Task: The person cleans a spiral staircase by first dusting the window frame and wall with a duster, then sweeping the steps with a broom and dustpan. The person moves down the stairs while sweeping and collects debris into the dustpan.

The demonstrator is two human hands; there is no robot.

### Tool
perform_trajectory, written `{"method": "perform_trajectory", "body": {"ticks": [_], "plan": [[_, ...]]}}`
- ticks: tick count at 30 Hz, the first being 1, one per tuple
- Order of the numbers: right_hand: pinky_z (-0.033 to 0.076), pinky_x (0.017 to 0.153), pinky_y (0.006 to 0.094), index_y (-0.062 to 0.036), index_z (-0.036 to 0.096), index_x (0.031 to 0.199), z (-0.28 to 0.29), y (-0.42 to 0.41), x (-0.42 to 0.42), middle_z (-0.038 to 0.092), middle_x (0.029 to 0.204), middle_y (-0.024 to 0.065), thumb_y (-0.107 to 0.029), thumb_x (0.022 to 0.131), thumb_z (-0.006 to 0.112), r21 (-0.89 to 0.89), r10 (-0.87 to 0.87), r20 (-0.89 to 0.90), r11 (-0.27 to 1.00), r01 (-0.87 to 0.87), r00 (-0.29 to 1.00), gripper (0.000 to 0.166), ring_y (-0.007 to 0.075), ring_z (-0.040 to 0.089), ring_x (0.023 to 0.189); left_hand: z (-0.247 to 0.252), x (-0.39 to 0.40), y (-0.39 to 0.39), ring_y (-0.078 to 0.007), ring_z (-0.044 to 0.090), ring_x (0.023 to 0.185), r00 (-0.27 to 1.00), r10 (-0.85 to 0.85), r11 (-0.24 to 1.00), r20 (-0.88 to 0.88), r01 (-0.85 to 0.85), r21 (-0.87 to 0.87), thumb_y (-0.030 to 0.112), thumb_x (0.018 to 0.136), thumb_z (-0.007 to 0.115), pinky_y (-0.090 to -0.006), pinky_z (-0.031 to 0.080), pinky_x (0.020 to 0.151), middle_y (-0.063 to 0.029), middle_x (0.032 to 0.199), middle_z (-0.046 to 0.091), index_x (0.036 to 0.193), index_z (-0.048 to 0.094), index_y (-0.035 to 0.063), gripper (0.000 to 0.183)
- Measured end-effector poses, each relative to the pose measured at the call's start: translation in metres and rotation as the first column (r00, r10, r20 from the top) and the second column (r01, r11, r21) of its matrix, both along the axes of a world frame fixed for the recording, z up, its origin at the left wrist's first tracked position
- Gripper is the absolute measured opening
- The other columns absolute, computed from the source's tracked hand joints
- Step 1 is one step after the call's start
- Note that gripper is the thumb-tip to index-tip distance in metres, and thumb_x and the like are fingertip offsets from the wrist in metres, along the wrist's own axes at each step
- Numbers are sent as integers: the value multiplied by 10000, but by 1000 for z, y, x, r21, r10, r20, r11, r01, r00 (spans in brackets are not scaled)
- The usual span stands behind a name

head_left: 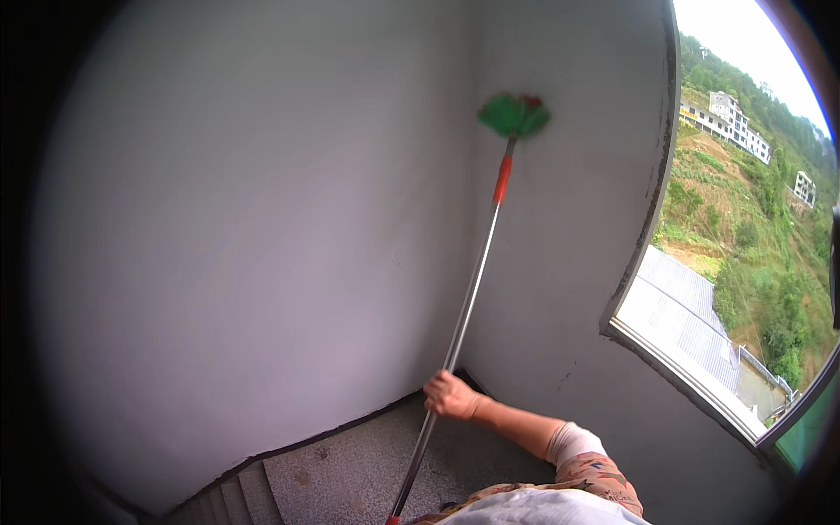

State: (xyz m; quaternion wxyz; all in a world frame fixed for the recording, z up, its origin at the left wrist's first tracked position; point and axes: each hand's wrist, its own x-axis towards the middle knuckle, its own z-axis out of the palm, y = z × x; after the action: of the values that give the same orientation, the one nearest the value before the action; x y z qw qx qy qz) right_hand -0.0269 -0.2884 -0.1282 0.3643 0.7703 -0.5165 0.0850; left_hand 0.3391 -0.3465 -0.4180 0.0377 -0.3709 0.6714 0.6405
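My right hand (450,396) is closed around the metal pole (474,289) of a long-handled duster, about midway along what shows of it. The pole slants up to an orange-red plastic sleeve (503,178) and a green bristle head (514,116) with a dark red patch. That head is slightly blurred and lies over the wall just right of the room corner. At the bottom edge of the view the pole runs to another red part (392,520). My left hand is out of view.
Plain walls (275,262) meet in a corner above a speckled stair landing (354,466). Steps (244,495) lead off at the lower left. On the right is a window opening with a pale sill (689,380); a metal roof, buildings and a green hillside lie outside.
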Motion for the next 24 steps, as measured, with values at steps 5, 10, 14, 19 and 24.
{"method": "perform_trajectory", "body": {"ticks": [5, 10, 14, 19, 24], "plan": [[383, 734, 383, -149, 567, 664, -187, -23, 51, 542, 648, 32, -186, 677, 573, 692, -134, 14, 716, 87, 991, 40, 208, 572, 689, 0, 87, 5, -89, 468, 445, 949, 175, 984, 264, -157, -87, 183, 726, 662, -265, 367, 421, 9, 535, 501, 623, 538, 72, 196], [390, 783, 443, -143, 577, 667, -159, -30, 80, 567, 610, 51, -151, 651, 584, 722, -7, 46, 691, -28, 999, 19, 234, 601, 652, 30, 93, 4, -97, 470, 443, 936, 284, 950, 208, -244, -196, 157, 743, 649, -280, 375, 427, 8, 526, 493, 627, 530, 78, 184], [376, 727, 342, -151, 521, 556, 17, -42, 55, 469, 653, 9, -216, 634, 569, 285, 19, -107, 959, 12, 994, 112, 172, 502, 727, 63, 13, -17, -103, 471, 442, 977, 213, 932, -22, -210, -295, 136, 757, 638, -291, 382, 433, 8, 519, 486, 631, 523, 83, 179], [357, 827, 299, -147, 467, 489, 286, -43, -42, 444, 614, 5, -119, 598, 587, -316, -319, -385, 927, 201, 866, 164, 154, 497, 704, 213, -168, -60, -110, 472, 441, 904, -21, 947, -427, -118, -298, 110, 773, 625, -306, 391, 440, 7, 510, 478, 636, 515, 88, 178], [340, 986, 350, -76, 570, 541, 478, 55, -128, 524, 665, 68, -28, 566, 597, -611, -509, -224, 738, 287, 831, 60, 224, 534, 803, 425, -310, -10, -33, 277, 356, 657, -234, 927, -717, 373, 40, 157, 810, 597, -203, 208, 339, 69, 468, 336, 589, 374, 137, 314]]}}
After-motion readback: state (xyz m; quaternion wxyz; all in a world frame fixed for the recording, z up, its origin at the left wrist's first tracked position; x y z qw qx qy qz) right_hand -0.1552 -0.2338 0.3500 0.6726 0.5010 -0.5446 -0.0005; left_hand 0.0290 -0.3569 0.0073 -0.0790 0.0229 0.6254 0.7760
